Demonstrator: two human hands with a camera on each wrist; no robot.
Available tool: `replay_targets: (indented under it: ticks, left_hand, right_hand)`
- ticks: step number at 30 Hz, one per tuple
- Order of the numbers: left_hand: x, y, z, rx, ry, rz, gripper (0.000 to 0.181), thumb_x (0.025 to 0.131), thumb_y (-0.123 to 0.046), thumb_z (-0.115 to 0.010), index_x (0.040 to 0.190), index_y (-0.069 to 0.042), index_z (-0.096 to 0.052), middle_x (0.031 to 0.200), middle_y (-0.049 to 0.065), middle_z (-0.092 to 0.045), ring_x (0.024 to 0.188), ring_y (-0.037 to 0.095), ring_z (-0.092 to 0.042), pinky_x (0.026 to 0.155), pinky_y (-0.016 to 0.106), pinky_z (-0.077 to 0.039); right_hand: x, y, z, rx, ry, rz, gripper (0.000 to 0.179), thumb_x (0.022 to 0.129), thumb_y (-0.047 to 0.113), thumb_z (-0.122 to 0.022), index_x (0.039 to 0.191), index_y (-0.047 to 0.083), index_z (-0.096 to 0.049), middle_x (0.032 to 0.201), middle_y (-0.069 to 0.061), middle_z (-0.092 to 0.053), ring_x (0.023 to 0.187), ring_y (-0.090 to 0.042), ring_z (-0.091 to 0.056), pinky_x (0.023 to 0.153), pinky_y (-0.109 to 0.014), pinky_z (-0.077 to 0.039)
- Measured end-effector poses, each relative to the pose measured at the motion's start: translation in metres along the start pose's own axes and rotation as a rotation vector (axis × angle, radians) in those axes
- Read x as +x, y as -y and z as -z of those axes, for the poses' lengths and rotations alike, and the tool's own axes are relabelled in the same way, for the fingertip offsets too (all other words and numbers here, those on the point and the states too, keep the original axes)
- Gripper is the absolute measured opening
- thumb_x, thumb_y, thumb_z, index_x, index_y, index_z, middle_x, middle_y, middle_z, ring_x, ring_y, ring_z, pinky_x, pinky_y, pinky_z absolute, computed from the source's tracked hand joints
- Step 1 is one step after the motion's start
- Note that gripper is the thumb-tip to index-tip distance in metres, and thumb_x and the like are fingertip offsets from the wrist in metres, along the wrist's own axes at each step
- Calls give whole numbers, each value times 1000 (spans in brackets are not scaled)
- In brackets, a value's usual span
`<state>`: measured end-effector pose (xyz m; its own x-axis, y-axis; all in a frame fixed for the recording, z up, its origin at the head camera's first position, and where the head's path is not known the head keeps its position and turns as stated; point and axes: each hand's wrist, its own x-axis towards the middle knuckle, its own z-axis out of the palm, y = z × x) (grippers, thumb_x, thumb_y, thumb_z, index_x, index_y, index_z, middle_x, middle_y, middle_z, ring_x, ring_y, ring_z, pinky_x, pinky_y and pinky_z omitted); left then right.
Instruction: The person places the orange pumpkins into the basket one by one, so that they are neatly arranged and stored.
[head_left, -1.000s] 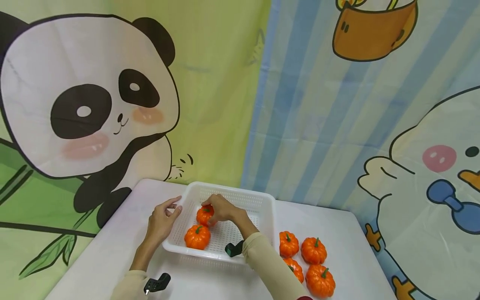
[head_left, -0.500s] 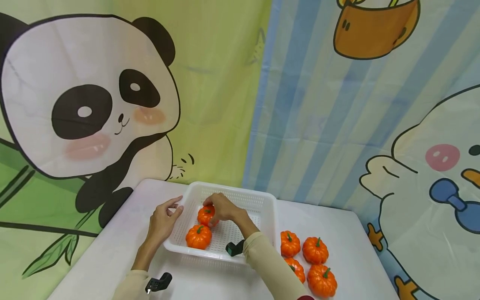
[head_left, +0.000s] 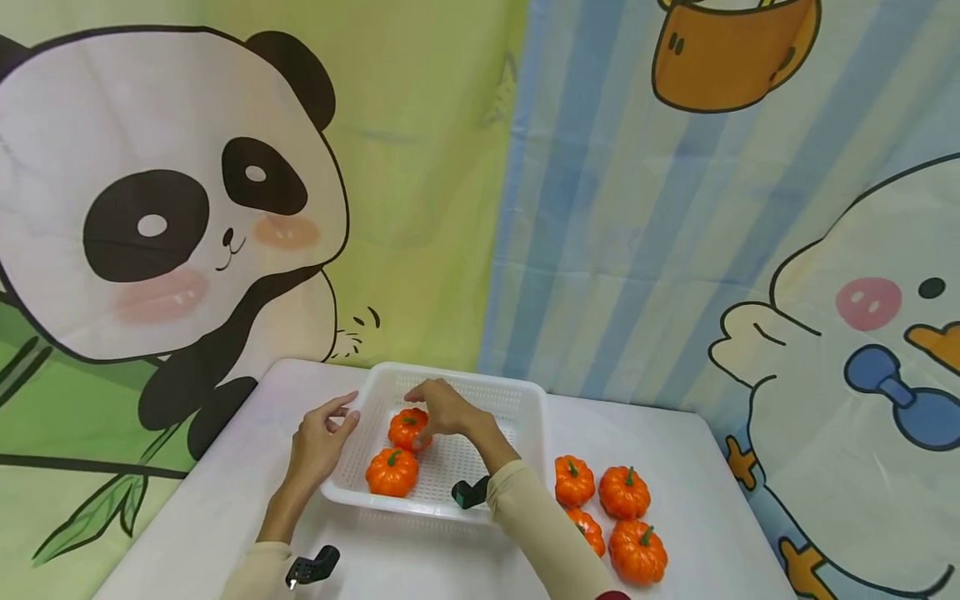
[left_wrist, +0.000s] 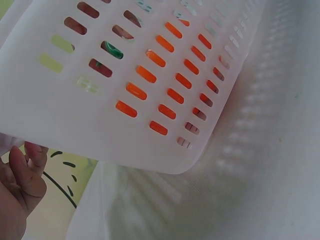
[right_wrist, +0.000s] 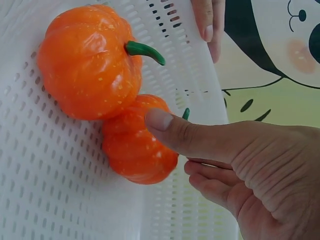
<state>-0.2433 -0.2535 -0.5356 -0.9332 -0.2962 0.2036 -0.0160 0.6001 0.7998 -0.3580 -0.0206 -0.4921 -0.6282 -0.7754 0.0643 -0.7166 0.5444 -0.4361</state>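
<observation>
Two glossy orange toy pumpkins with green stems sit touching in a white perforated plastic basket (head_left: 517, 396), near its left wall. My right hand (head_left: 450, 411) is over the farther pumpkin (head_left: 405, 427), its thumb and fingers spread around it with a gap above. In the right wrist view the thumb lies across that pumpkin, the other fingers partly hidden behind. The nearer pumpkin (head_left: 392, 472) stands beside it, untouched. My left hand (head_left: 318, 442) is at the basket's left rim, fingers loosely bent, fingertips at the edge; in the left wrist view the basket wall (left_wrist: 65, 115) covers much.
On the white table (head_left: 697, 483), right of the basket, several more orange pumpkins (head_left: 637, 552) stand close together, one partly hidden by the right sleeve (head_left: 543, 529). A printed curtain (head_left: 420, 208) hangs right behind the table's back edge.
My right fingers have lifted slightly and spread away from the farther pumpkin, which stays in the basket. The left hand keeps its place at the rim. The head view has shifted slightly.
</observation>
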Motion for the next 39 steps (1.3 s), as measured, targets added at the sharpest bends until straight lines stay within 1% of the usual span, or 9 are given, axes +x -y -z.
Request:
replay_targets:
  ticks: [3,7,13,17,21,25,31,35,39]
  left_hand:
    - [-1,-1,1,-2,3,1,45,108,-28,-69,152,-15,-66,127,19,-75,85,19,-62,71,30,-45]
    - [-1,-2,1,-1,6,-6,46,108,-28,-69,152,-14,-66,127,19,-75,85,19,-62,71,29,-45]
    - [-3,-2,1,-3,5,7,47,109,-30,-68,153,-13,-65,129,22,-73,84,17,-61,67,26,-47]
    - [-2,-2,1,0,14,6,48,109,-31,-68,153,-14,-64,130,22,-73,85,17,-61,68,27,-47]
    - [-1,-3,1,-1,19,1,47,109,-31,-67,153,-14,-64,130,21,-73,88,20,-63,71,29,-46]
    - [-1,-3,1,-9,25,3,48,109,-31,-67,154,-14,-64,130,21,-73,88,20,-62,70,28,-47]
    - [-1,-2,-1,-4,5,-4,47,109,-30,-68,153,-14,-65,128,20,-75,85,15,-61,70,26,-46]
    - [-1,-1,0,-5,10,3,47,109,-30,-67,154,-15,-64,129,20,-74,85,16,-61,69,25,-48]
    - [0,-2,-2,-6,10,-4,47,109,-30,-68,153,-15,-64,128,20,-74,85,15,-61,69,25,-47]
  right_hand:
    - [-8,6,9,-27,-1,-23,79,71,17,-105,140,-1,-71,139,-15,-75,131,-28,-69,116,-34,-51]
    - [-17,9,20,-38,-10,-50,78,73,18,-104,142,-1,-70,142,-15,-74,133,-29,-66,120,-38,-48]
    - [-35,17,38,-55,-27,-92,79,77,18,-101,146,2,-67,147,-11,-71,138,-31,-62,122,-41,-46]
    - [-51,21,51,-28,-53,-112,79,79,17,-100,148,3,-66,149,-11,-69,141,-33,-59,123,-47,-45]
    - [-67,21,64,-4,-86,-119,80,79,16,-100,149,3,-65,150,-12,-68,142,-36,-58,123,-50,-45]
    - [-83,22,77,18,-117,-126,82,79,16,-100,151,3,-63,152,-14,-66,144,-38,-57,123,-52,-45]
    - [-107,15,93,35,-184,-149,82,80,15,-99,151,1,-62,153,-16,-65,146,-41,-56,124,-55,-43]
    - [-125,6,101,29,-236,-181,80,79,17,-100,150,3,-64,152,-14,-67,145,-41,-57,123,-57,-43]
    - [-140,-4,106,22,-278,-199,79,79,19,-100,148,3,-66,150,-14,-69,143,-39,-60,121,-56,-46]
